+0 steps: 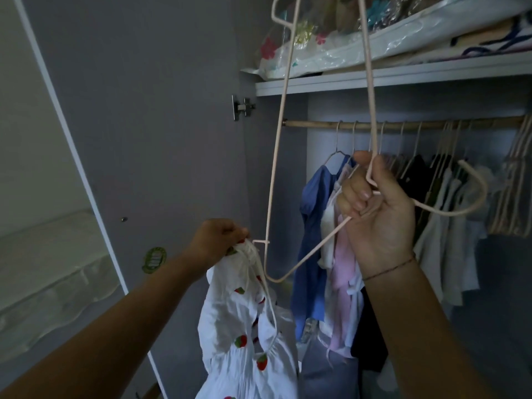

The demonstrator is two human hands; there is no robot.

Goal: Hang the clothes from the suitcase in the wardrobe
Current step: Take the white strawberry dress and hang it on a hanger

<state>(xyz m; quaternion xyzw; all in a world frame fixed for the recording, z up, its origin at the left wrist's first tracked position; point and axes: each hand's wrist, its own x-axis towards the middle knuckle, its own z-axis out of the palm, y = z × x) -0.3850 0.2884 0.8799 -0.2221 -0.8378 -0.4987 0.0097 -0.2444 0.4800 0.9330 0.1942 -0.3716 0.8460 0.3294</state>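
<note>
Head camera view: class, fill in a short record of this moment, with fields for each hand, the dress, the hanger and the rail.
left hand: pinches the top of the white strawberry-print dress
right hand: grips the pale pink wire hanger at its neck
dress on hanger: not yet
wooden wardrobe rail: holds hangers with clothes, blue garment at its left end

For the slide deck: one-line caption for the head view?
Right hand holds a pale pink wire hanger while left hand pinches a white strawberry-print dress.
</note>
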